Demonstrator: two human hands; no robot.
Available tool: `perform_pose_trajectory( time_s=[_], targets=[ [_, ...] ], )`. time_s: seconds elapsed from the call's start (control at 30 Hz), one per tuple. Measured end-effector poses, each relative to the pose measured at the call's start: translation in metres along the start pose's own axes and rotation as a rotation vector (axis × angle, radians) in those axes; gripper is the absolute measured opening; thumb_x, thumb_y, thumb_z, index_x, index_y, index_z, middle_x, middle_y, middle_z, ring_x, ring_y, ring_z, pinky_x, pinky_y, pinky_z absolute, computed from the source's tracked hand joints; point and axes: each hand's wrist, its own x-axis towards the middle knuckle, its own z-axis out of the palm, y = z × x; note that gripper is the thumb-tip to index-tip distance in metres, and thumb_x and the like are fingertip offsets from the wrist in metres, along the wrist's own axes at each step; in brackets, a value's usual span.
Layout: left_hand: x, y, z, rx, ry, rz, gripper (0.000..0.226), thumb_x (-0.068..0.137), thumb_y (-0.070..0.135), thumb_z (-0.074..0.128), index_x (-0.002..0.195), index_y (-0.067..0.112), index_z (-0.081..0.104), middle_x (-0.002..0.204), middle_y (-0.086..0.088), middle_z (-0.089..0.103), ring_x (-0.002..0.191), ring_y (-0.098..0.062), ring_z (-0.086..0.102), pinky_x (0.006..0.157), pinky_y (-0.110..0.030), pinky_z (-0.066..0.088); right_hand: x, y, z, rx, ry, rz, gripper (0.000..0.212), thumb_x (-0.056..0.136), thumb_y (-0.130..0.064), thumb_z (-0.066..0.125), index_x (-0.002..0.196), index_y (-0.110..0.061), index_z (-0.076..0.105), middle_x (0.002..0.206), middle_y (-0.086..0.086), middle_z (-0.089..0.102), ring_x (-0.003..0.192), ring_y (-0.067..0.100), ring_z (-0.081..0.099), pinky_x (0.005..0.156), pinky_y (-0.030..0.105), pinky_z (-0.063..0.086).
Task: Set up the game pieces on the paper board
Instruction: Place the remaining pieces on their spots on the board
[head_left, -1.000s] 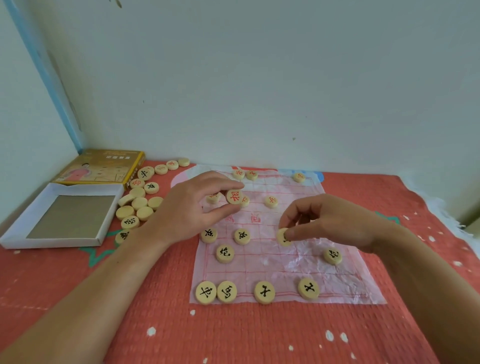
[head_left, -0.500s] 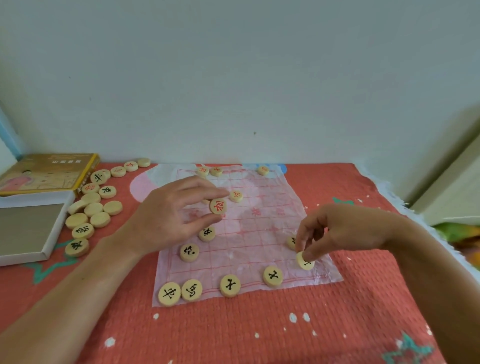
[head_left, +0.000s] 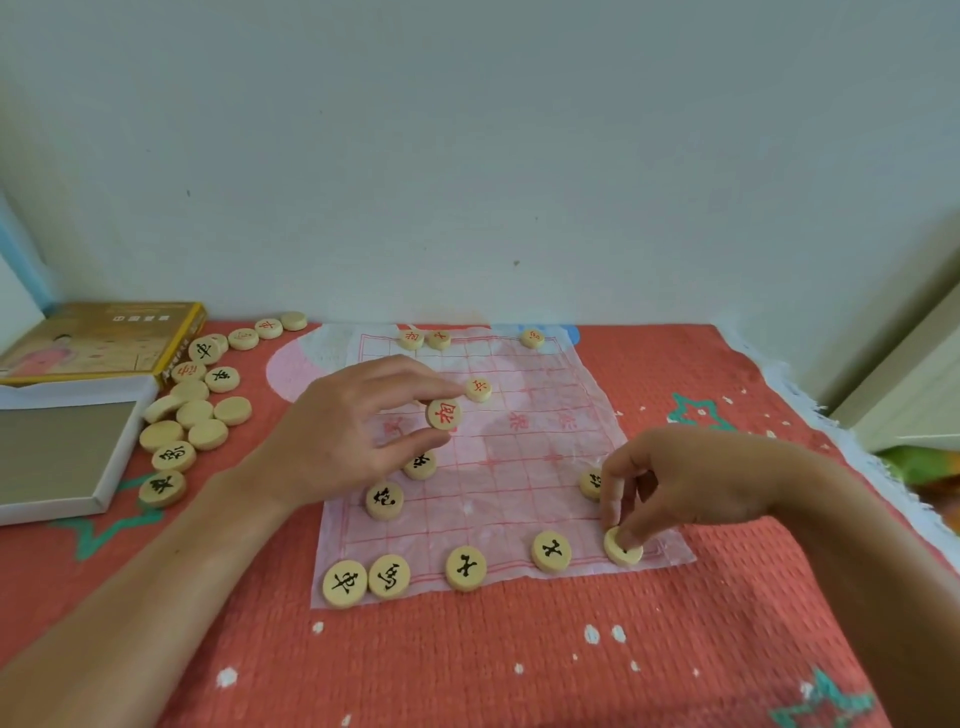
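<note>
Here the round, pale wooden pieces (head_left: 466, 567) carry black or red Chinese characters; the 兵 piece (head_left: 478, 388) is written in red. The left hand (head_left: 353, 431) pinches a red-marked piece (head_left: 444, 414) between thumb and fingers over the pink-lined paper board (head_left: 519, 483), at 10 o'clock from its centre. The right hand (head_left: 691, 478) pinches a black-marked piece (head_left: 623, 546) at the board's 5 o'clock corner.

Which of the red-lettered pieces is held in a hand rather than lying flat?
The red-lettered piece pinched by the left hand over the paper board; the other red ones lie flat farther back.
</note>
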Motion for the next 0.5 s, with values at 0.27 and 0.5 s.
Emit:
perform_pose_trajectory(
  time_s=[0.27, 0.5],
  targets=[
    [-0.001, -0.001, 0.0, -0.008, 0.0, -0.047, 0.036, 0.083, 0.046, 0.065, 0.114, 0.029, 0.063, 0.111, 0.02, 0.064, 0.104, -0.004, 0.062, 0.085, -0.037, 0.053, -0.007, -0.004, -0.007, 0.127, 0.141, -0.093, 0.006, 0.081, -0.029, 0.075, 0.081, -0.024, 0.071, 0.069, -0.019, 0.065, 0.059, -0.006, 0.052, 0.06, 0.013, 0.041],
    [-0.001, -0.001, 0.001, -0.036, 0.018, -0.048, 0.035, 0.08, 0.047, 0.069, 0.105, 0.022, 0.063, 0.103, 0.014, 0.063, 0.099, -0.011, 0.062, 0.08, -0.039, 0.052, 0.019, -0.027, -0.006, 0.341, 0.351, -0.167, 0.007, 0.084, -0.032, 0.071, 0.084, -0.026, 0.072, 0.082, -0.005, 0.073, 0.07, 0.004, 0.062, 0.071, 0.024, 0.05]
  ],
)
